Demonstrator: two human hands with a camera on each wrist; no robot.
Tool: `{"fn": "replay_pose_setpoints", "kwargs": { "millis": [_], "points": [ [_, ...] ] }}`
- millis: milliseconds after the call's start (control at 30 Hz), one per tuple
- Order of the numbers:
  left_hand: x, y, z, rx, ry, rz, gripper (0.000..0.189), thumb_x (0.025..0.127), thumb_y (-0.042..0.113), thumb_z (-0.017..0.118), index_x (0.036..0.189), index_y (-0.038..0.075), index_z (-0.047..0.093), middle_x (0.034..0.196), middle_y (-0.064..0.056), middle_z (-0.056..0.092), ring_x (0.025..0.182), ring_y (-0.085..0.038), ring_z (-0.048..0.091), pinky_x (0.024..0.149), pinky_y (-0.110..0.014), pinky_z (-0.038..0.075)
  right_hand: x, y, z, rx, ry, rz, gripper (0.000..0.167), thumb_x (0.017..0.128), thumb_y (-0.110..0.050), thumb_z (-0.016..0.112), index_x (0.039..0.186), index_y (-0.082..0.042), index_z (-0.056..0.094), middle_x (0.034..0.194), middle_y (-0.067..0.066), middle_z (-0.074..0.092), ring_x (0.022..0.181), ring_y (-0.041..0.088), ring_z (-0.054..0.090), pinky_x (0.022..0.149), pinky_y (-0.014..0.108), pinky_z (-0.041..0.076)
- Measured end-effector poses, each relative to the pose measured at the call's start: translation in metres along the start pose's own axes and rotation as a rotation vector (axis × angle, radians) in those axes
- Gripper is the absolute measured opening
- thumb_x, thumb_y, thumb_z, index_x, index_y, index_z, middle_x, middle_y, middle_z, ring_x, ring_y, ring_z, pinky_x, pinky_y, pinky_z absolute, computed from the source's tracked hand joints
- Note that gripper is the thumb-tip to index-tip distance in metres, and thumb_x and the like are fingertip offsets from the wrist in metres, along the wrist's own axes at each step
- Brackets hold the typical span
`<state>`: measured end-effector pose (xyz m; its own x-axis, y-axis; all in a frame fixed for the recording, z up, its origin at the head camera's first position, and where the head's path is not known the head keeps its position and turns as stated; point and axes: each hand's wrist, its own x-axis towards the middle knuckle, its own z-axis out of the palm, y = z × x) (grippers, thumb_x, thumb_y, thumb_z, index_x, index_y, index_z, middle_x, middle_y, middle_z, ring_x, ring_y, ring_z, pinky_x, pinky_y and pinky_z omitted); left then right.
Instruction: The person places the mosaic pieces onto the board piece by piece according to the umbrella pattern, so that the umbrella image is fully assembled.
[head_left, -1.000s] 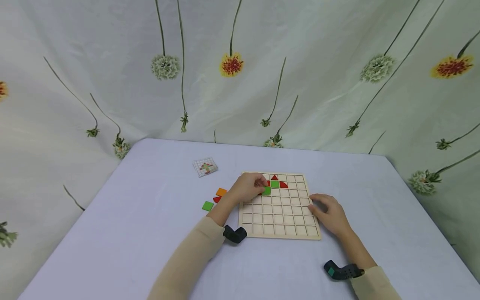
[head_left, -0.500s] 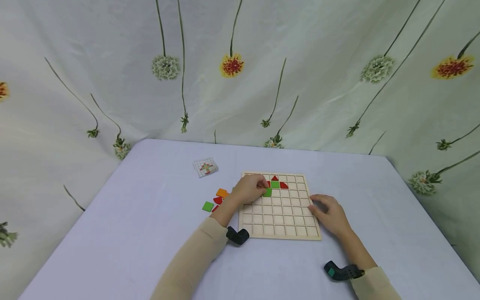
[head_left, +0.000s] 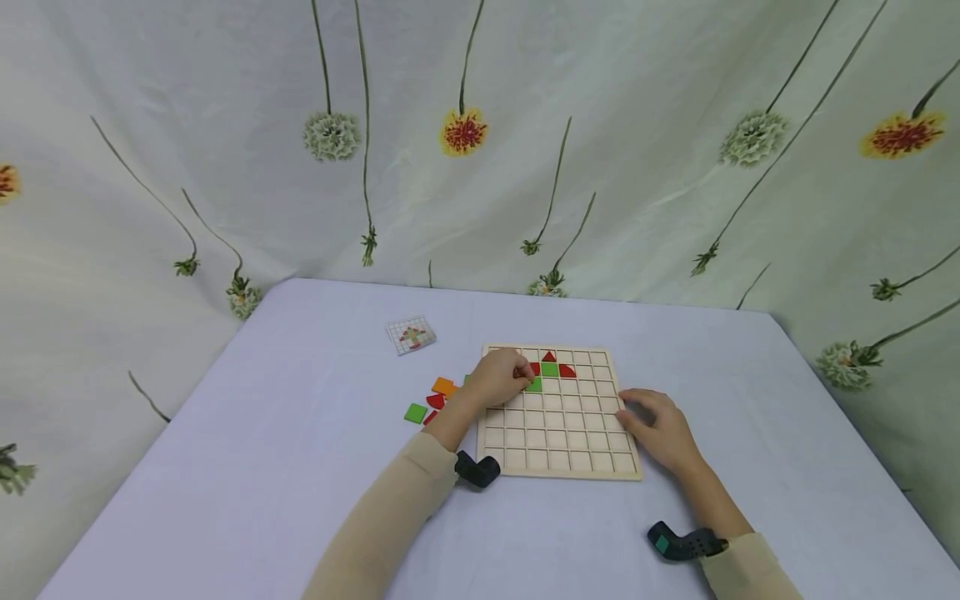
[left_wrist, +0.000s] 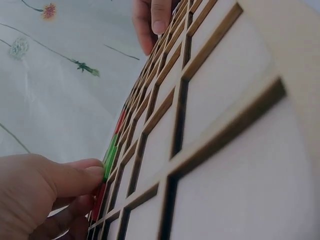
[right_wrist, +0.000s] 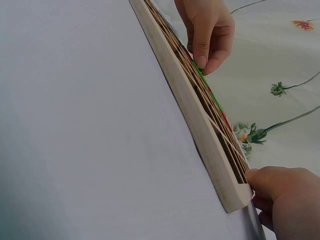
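Observation:
A pale wooden grid board [head_left: 573,435] lies on the table between my hands. My left hand [head_left: 498,377] reaches over its left side, thumb and curled fingers pinching a green square tile [head_left: 535,385] that sits at the grid. The left wrist view shows the thumb against the edge of this green tile [left_wrist: 109,162]. Behind it on the board are a red triangle [head_left: 549,356], another green square [head_left: 550,369] and a red quarter-round piece [head_left: 567,371]. A further red piece is partly hidden by my fingers. My right hand [head_left: 658,423] rests against the board's right edge, thumb at the rim.
Left of the board lie loose pieces, among them a green square [head_left: 416,412], an orange piece [head_left: 443,385] and a red piece [head_left: 436,402]; my left forearm partly covers this group. A small pattern card [head_left: 411,334] lies farther back. A flowered cloth [head_left: 637,167] hangs behind the table.
My left hand has shifted very slightly, and the green tile under its fingertips has moved a little toward me. My right hand has stayed at the board's edge.

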<state>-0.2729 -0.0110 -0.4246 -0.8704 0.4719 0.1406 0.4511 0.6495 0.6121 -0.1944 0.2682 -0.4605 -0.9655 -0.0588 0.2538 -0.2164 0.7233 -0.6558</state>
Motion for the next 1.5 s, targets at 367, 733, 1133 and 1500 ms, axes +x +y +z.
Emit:
{"fn": "replay_pose_setpoints", "kwargs": {
  "millis": [367,733,1133,1500],
  "points": [
    [-0.003,-0.002,0.004,-0.015,0.017,0.007,0.01,0.091,0.006,0.066,0.095,0.008,0.075,0.089,-0.001,0.062,0.077,-0.015,0.054,0.073,-0.028,0.045,0.001,0.001,0.001,-0.011,0.002,0.003,0.039,0.092,-0.022,0.068,0.122,0.004,0.063,0.129,0.025,0.057,0.126,0.043,0.045,0.104,0.058,0.031],
    [-0.006,0.001,-0.008,-0.019,-0.042,-0.026,0.016,0.092,0.006,0.063,0.104,0.01,0.073,0.098,-0.001,0.066,0.087,-0.017,0.057,0.08,-0.032,0.047,0.0,-0.001,0.001,0.002,-0.004,0.005,0.038,0.092,-0.021,0.068,0.121,0.004,0.063,0.129,0.025,0.057,0.126,0.042,0.044,0.105,0.057,0.031],
    [-0.017,-0.016,-0.025,0.021,-0.017,-0.05,0.014,0.092,0.009,0.064,0.103,0.01,0.073,0.096,-0.002,0.066,0.092,-0.019,0.06,0.083,-0.036,0.048,0.0,0.0,0.001,0.002,-0.001,0.003,0.038,0.092,-0.021,0.068,0.121,0.004,0.063,0.129,0.025,0.057,0.126,0.043,0.044,0.105,0.057,0.031],
    [-0.036,-0.044,-0.05,0.017,0.004,-0.16,0.015,0.093,0.012,0.065,0.106,0.011,0.073,0.097,-0.002,0.064,0.088,-0.019,0.057,0.077,-0.033,0.05,0.0,-0.001,0.0,-0.006,-0.001,0.006,0.038,0.092,-0.021,0.068,0.121,0.004,0.063,0.129,0.025,0.057,0.126,0.042,0.044,0.104,0.057,0.031]
  ]
}}
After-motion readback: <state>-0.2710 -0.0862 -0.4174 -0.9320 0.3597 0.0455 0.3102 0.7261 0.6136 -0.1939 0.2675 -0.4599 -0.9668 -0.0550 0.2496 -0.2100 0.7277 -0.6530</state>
